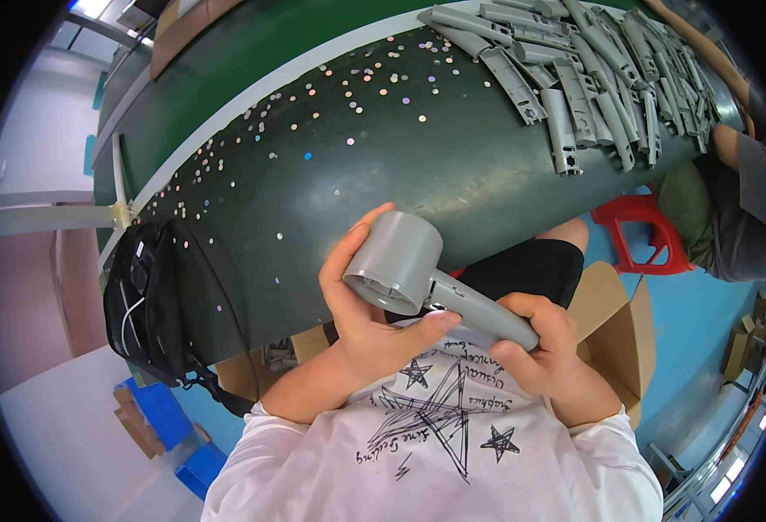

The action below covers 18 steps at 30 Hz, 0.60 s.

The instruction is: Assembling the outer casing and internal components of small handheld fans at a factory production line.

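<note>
Head view. A grey hair-dryer housing (413,261) is held before the chest, near the green worktable (296,222). The left hand (357,326) is clamped around its cylindrical head (396,248); the right hand (544,344) is closed on its handle (483,317).

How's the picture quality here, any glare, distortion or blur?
In the head view, soft glare on the dark green table; head view again, table edges bow and the rim goes black; same head view, the held gray housing looks fairly sharp.
</note>
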Each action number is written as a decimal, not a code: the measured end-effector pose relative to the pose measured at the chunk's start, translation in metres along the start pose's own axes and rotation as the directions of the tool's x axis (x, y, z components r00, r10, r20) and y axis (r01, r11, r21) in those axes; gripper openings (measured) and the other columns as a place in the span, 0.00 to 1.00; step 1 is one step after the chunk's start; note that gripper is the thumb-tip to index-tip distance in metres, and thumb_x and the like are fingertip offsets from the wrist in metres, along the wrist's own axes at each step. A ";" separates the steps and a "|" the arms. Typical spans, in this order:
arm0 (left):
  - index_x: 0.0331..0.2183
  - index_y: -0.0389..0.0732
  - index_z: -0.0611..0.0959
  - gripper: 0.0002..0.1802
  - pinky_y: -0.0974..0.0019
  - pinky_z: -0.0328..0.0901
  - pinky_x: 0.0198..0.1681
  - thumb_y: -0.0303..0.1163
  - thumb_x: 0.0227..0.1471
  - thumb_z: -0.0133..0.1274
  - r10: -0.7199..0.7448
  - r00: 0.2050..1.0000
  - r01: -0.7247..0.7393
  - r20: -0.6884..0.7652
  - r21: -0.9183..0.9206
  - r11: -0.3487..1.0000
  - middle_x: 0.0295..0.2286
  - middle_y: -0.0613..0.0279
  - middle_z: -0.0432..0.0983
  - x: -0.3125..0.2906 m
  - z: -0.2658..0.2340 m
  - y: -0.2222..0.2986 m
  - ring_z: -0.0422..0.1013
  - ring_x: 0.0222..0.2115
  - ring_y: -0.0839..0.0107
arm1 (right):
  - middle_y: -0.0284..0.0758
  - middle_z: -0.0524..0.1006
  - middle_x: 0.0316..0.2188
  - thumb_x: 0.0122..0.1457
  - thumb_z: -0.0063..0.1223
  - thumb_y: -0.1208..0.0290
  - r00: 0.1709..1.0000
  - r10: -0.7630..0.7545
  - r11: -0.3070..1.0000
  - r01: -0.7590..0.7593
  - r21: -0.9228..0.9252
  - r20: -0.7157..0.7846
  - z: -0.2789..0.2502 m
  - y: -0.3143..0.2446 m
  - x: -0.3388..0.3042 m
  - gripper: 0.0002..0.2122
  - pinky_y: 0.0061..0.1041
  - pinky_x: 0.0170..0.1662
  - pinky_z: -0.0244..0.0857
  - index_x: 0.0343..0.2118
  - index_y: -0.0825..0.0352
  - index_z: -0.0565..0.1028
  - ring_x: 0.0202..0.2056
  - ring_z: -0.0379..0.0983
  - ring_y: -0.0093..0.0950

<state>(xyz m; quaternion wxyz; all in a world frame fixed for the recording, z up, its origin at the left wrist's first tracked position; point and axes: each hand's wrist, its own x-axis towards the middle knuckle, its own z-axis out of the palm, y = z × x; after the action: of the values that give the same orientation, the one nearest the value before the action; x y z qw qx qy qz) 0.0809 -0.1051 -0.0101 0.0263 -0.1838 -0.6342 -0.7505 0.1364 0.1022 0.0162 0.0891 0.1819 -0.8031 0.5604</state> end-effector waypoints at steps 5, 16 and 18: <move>0.60 0.40 0.48 0.59 0.55 0.67 0.51 0.27 0.37 0.72 -0.014 1.000 0.014 -0.023 0.008 1.000 0.58 0.33 0.49 0.004 -0.001 0.001 0.63 0.53 0.55 | 0.39 0.75 0.30 0.59 0.52 0.71 0.987 0.126 0.982 -0.139 0.128 0.102 -0.005 0.000 -0.003 0.17 0.20 0.27 0.62 0.46 0.79 0.69 0.26 0.69 0.22; 0.59 0.37 0.47 0.55 0.56 0.67 0.50 0.32 0.43 0.69 0.124 0.992 -0.124 -0.020 0.034 0.992 0.56 0.33 0.52 -0.007 0.006 -0.019 0.65 0.50 0.55 | 0.34 0.72 0.20 0.58 0.55 0.73 0.962 0.267 0.963 -0.268 -0.013 -0.063 0.008 -0.021 -0.008 0.10 0.21 0.23 0.61 0.39 0.74 0.72 0.18 0.67 0.24; 0.60 0.37 0.47 0.55 0.56 0.67 0.50 0.32 0.42 0.69 0.099 0.995 -0.097 -0.027 0.043 0.994 0.56 0.34 0.52 -0.006 0.004 -0.022 0.64 0.51 0.55 | 0.34 0.72 0.19 0.58 0.55 0.73 0.952 0.299 0.954 -0.300 -0.016 -0.065 0.009 -0.019 -0.003 0.10 0.21 0.22 0.61 0.39 0.73 0.72 0.18 0.67 0.23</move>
<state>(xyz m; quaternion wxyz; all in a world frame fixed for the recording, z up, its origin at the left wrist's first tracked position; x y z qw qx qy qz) 0.0812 -0.0983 -0.0317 0.0762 -0.2031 -0.6396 -0.7375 0.1473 0.0889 0.0284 0.0302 0.0396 -0.8252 0.5626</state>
